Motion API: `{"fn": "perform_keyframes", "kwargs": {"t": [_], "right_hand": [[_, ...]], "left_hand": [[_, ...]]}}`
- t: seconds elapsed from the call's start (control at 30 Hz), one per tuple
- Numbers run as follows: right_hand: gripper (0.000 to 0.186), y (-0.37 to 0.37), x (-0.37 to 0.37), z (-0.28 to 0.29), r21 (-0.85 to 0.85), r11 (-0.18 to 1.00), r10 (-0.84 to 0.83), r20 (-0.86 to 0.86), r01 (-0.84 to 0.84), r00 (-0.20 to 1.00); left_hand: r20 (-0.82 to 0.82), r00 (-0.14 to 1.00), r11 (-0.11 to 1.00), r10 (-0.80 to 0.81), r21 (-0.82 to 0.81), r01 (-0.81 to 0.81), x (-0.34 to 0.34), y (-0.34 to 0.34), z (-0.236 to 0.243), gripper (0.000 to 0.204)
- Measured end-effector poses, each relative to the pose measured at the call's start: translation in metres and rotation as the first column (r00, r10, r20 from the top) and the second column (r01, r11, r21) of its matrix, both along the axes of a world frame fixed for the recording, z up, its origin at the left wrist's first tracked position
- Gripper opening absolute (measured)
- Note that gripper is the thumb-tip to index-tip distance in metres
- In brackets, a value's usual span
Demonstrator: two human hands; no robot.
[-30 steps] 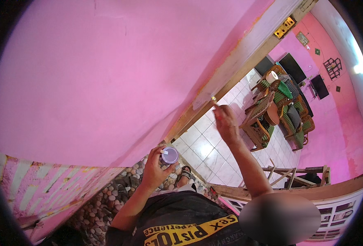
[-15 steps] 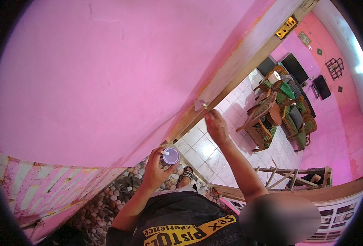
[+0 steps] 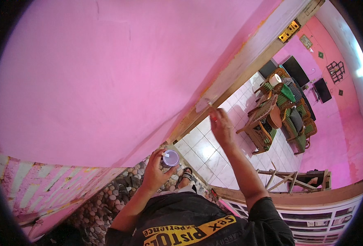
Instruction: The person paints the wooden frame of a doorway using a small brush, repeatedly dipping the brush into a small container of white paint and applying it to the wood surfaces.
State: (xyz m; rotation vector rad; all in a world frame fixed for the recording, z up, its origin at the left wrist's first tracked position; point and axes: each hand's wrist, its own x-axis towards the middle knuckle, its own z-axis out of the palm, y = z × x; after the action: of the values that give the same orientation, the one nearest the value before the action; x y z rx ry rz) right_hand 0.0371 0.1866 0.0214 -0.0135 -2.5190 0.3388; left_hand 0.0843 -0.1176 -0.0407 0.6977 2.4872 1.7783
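My left hand (image 3: 156,172) is wrapped round a small round tub of pale lilac paint (image 3: 172,158), held upright low beside the wall's edge. A short white piece sticks up at the tub's rim. My right hand (image 3: 221,126) is closed on a small paintbrush (image 3: 209,104), mostly hidden by the fingers and smeared by motion. Its tip is at the narrow wooden door frame (image 3: 226,92); I cannot tell whether it touches. A fresh lilac patch (image 3: 202,105) lies on the strip beside the tip, along the pink wall (image 3: 107,82).
Pebbles (image 3: 107,201) cover the ground by my sandalled foot (image 3: 186,174). White floor tiles (image 3: 202,149) lie through the doorway, with wicker chairs (image 3: 255,133) and a round table (image 3: 273,117) further in. A wooden rack (image 3: 292,180) and a white-framed window (image 3: 329,223) are at right.
My right hand and the brush have shifted slightly right, away from the lilac patch. My left hand keeps the tub in nearly the same place.
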Motion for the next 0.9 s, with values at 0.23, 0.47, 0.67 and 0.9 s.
{"fn": "perform_keyframes", "kwargs": {"t": [0.23, 0.47, 0.67, 0.9], "right_hand": [[0.025, -0.002, 0.025, 0.072, 0.014, 1.000, 0.011, -0.218, -0.008, 0.976], [0.022, 0.024, 0.020, 0.007, 0.012, 0.996, 0.090, 0.088, -0.092, 0.992], [0.025, 0.008, 0.033, 0.104, -0.007, 1.000, 0.003, -0.212, -0.004, 0.977], [0.011, -0.047, 0.085, 0.109, -0.595, 0.800, -0.036, -0.177, -0.078, 0.983]], "left_hand": [[-0.035, 0.999, 0.999, 0.026, 0.023, -0.025, 0.000, -0.003, -0.008, 0.064], [-0.035, 0.999, 0.999, -0.033, 0.000, 0.033, 0.000, 0.006, -0.004, 0.064], [-0.004, 1.000, 0.999, -0.012, 0.044, 0.012, -0.002, 0.003, 0.004, 0.068], [-0.027, 1.000, 1.000, -0.001, -0.027, 0.001, -0.010, 0.003, 0.016, 0.070]]}}
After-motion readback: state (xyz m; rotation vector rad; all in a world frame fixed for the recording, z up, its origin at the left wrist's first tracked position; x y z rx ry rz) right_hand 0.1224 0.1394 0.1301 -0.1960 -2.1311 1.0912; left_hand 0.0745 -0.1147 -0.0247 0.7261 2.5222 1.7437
